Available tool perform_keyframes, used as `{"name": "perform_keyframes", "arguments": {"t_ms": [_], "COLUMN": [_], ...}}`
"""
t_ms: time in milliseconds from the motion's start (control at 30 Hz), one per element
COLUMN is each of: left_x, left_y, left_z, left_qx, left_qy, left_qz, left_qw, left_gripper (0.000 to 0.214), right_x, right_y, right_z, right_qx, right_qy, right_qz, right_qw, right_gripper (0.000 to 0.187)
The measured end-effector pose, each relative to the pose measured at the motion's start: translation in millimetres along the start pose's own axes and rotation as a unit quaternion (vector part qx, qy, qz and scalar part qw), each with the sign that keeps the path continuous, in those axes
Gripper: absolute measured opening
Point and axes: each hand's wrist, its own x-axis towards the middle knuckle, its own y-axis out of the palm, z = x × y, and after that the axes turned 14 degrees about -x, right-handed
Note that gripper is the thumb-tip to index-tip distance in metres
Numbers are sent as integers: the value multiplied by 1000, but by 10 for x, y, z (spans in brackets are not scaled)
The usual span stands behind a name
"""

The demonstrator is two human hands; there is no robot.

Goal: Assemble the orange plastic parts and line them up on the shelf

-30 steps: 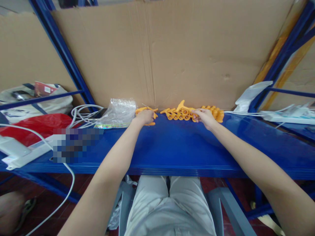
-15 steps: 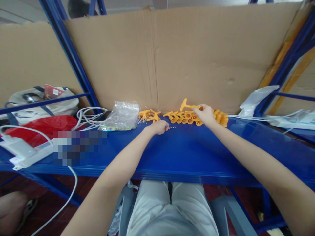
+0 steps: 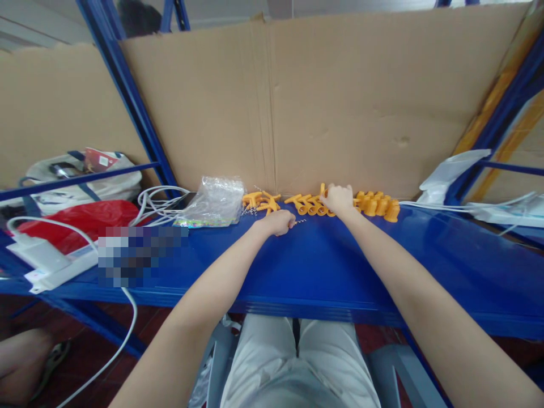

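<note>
My left hand [image 3: 278,222] rests closed on the blue shelf [image 3: 323,266], pinching a small metal spiral [image 3: 300,221] that sticks out to its right. Just behind it, my right hand [image 3: 339,198] is closed on an orange T-shaped plastic handle [image 3: 322,191], mostly hidden by the fingers. A row of the same orange handles [image 3: 376,204] lies along the cardboard back wall [image 3: 340,102] on both sides of that hand. A smaller heap of orange handles [image 3: 259,201] lies behind my left hand.
A crumpled clear plastic bag [image 3: 215,199] and coiled white cables [image 3: 157,204] lie left of the handles. Farther left are a red bag [image 3: 76,218] and a white power strip [image 3: 46,258]. A white bag [image 3: 450,167] and cables sit at the right.
My left hand drew back from the left heap with the metal spiral. My right hand lifted an orange handle off the row, then carried it down and left, closer to my left hand.
</note>
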Motion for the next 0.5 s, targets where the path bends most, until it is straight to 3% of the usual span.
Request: {"name": "perform_keyframes", "arguments": {"t_ms": [267,500], "left_x": [-8,21], "left_y": [6,23], "left_z": [-17,19], "left_qx": [9,15], "left_qy": [2,11], "left_qz": [-11,-13], "left_qw": [1000,1000], "left_gripper": [32,31], "right_x": [8,-56], "right_y": [-33,-50], "right_z": [225,379], "right_qx": [-15,-9], "right_qy": [-7,-39], "right_qz": [62,107], "right_qw": [998,993], "right_gripper": [40,57]}}
